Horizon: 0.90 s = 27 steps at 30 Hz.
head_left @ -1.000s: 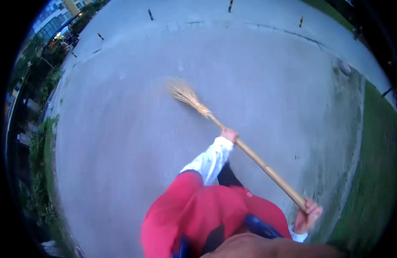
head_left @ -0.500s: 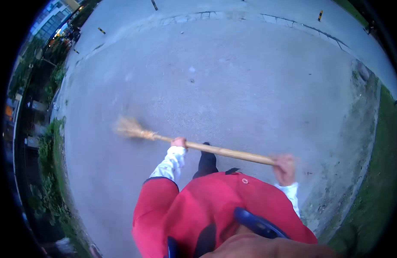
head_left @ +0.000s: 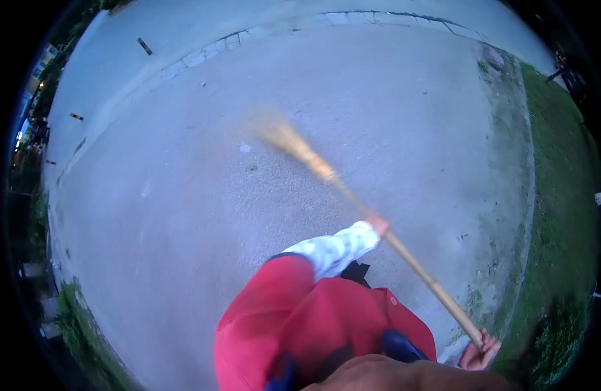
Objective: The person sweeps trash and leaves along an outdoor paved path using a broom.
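A straw broom [head_left: 411, 260] with a long wooden handle runs diagonally across the view, its bristle head blurred over the grey pavement [head_left: 183, 215] at the upper middle. My left hand [head_left: 376, 223], in a white sleeve, is wrapped round the handle partway down toward the bristles. At the lower right my right hand [head_left: 481, 352] grips the handle near its top end. Whether the bristles touch the ground cannot be told through the blur.
Grass [head_left: 561, 195] borders the pavement on the right, with a stone [head_left: 492, 58] at the upper right corner. Dark posts with yellow bands [head_left: 144, 46] stand at the upper left. Bushes [head_left: 85, 326] line the lower left edge.
Since half a second ago, the broom head has swung from the left up and to the right. My left hand moved right, and my right hand moved down and right. The view has shifted.
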Motion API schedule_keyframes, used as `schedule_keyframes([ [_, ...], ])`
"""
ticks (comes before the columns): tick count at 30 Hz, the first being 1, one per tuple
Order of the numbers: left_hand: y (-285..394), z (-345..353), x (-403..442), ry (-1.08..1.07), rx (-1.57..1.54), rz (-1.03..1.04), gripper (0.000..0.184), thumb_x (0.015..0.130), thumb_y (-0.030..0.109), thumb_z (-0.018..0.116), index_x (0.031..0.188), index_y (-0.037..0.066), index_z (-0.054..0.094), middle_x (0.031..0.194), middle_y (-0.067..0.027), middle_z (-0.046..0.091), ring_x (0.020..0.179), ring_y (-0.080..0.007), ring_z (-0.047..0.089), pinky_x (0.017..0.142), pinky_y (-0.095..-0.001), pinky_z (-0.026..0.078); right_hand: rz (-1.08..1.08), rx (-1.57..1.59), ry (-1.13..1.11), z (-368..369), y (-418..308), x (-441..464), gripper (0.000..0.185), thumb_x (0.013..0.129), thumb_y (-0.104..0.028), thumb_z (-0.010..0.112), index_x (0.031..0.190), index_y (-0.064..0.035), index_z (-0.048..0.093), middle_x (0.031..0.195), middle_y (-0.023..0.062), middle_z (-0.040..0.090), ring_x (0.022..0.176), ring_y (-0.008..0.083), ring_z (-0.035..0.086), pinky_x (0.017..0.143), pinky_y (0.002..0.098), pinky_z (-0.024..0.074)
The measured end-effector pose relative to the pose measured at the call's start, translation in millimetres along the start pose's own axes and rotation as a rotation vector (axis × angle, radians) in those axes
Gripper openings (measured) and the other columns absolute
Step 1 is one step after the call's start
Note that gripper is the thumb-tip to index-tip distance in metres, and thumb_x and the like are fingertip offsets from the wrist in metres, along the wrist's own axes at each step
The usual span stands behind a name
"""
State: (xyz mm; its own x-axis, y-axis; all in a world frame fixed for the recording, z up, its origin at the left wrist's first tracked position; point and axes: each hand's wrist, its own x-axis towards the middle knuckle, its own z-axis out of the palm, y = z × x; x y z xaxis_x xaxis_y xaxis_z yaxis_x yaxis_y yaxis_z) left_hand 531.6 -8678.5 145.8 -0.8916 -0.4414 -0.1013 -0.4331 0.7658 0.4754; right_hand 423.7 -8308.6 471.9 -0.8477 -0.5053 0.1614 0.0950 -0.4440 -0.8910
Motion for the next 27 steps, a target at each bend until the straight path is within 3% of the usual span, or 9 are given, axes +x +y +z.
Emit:
schedule_keyframes([
  [1, 12, -49, 18, -0.023, -0.078, 0.129, 0.020, 0.070, 0.011, 0.058, 0.089, 0.014, 0.063, 0.089, -0.0103, 0.062, 0.098, -0.0279, 0.056, 0.101, -0.0522, 0.029, -0.064, -0.016, 0.006, 13, -6, -6, 0.028, 0.082, -0.019, 0.059, 0.071, -0.0126, 0.035, 0.065, -0.0016, 0.033, 0.069, 0.0143, 0.041, 0.095, 0.0391, 0.0343],
  [2, 6, -21, 47, 0.342, -0.255, 0.307, 0.017, 0.071, 0.013, 0.058, 0.087, 0.013, 0.062, 0.088, -0.0099, 0.062, 0.097, -0.0278, 0.056, 0.098, -0.0508, 0.032, -0.129, -0.030, 0.011, 24, -9, -11, 0.029, 0.082, -0.019, 0.060, 0.072, -0.0129, 0.033, 0.065, -0.0018, 0.032, 0.069, 0.0147, 0.041, 0.094, 0.0386, 0.0344],
  [4, 17, -86, 83, 0.197, -0.123, 0.441, 0.015, 0.068, 0.014, 0.059, 0.083, 0.012, 0.061, 0.085, -0.0084, 0.062, 0.090, -0.0259, 0.058, 0.084, -0.0442, 0.041, -0.230, 0.026, 0.024, 26, -8, -7, 0.024, 0.082, -0.017, 0.056, 0.073, -0.0126, 0.035, 0.064, -0.0018, 0.032, 0.070, 0.0149, 0.041, 0.090, 0.0371, 0.0347],
  [9, 52, -145, 44, 0.413, 0.055, 0.611, 0.008, 0.060, 0.013, 0.061, 0.066, 0.014, 0.057, 0.066, -0.0019, 0.059, 0.074, -0.0203, 0.061, 0.071, -0.0361, 0.046, -0.317, 0.098, 0.141, 11, 9, 29, 0.021, 0.079, -0.017, 0.052, 0.070, -0.0117, 0.033, 0.063, -0.0008, 0.030, 0.066, 0.0147, 0.038, 0.080, 0.0358, 0.0337],
  [16, -178, -202, -81, 0.214, 0.051, 0.021, 0.010, 0.056, 0.013, 0.063, 0.062, 0.010, 0.055, 0.062, -0.0074, 0.058, 0.063, -0.0265, 0.060, 0.063, -0.0425, 0.046, -0.103, 0.274, 0.081, 78, 135, 160, 0.018, 0.074, -0.017, 0.047, 0.066, -0.0105, 0.032, 0.060, 0.0006, 0.028, 0.060, 0.0143, 0.034, 0.064, 0.0340, 0.0324],
  [18, -251, -217, -145, 0.221, 0.067, -0.248, 0.013, 0.056, 0.012, 0.064, 0.068, 0.009, 0.059, 0.070, -0.0106, 0.061, 0.071, -0.0298, 0.061, 0.064, -0.0437, 0.047, 0.200, 0.544, -0.332, 172, 220, 191, 0.018, 0.070, 0.000, 0.052, 0.068, -0.0101, 0.037, 0.061, -0.0020, 0.038, 0.057, 0.0109, 0.042, 0.082, 0.0417, 0.0382],
  [21, -371, -208, -263, 0.538, 0.121, -0.599, 0.011, 0.055, 0.010, 0.062, 0.062, 0.008, 0.053, 0.063, -0.0136, 0.055, 0.065, -0.0342, 0.056, 0.060, -0.0463, 0.044, 0.646, 0.793, -0.441, 352, 351, 174, 0.019, 0.070, 0.001, 0.055, 0.071, -0.0123, 0.041, 0.063, -0.0016, 0.040, 0.059, 0.0119, 0.044, 0.087, 0.0426, 0.0377],
  [23, -445, -207, -349, 0.650, 0.148, -0.841, 0.016, 0.055, 0.013, 0.067, 0.067, 0.010, 0.057, 0.066, -0.0124, 0.056, 0.067, -0.0339, 0.056, 0.062, -0.0451, 0.045, 0.666, 0.310, -0.601, 487, 408, 121, 0.017, 0.066, 0.005, 0.051, 0.074, -0.0089, 0.044, 0.070, 0.0050, 0.047, 0.072, 0.0195, 0.050, 0.087, 0.0459, 0.0399],
  [27, -560, -196, -469, 0.442, 0.095, -1.307, 0.023, 0.059, 0.014, 0.070, 0.081, 0.016, 0.063, 0.086, -0.0056, 0.062, 0.091, -0.0248, 0.056, 0.088, -0.0423, 0.038, 0.809, 0.562, -1.015, 656, 476, 51, 0.015, 0.074, 0.003, 0.054, 0.079, -0.0090, 0.047, 0.074, 0.0052, 0.050, 0.080, 0.0206, 0.051, 0.093, 0.0472, 0.0340],
])
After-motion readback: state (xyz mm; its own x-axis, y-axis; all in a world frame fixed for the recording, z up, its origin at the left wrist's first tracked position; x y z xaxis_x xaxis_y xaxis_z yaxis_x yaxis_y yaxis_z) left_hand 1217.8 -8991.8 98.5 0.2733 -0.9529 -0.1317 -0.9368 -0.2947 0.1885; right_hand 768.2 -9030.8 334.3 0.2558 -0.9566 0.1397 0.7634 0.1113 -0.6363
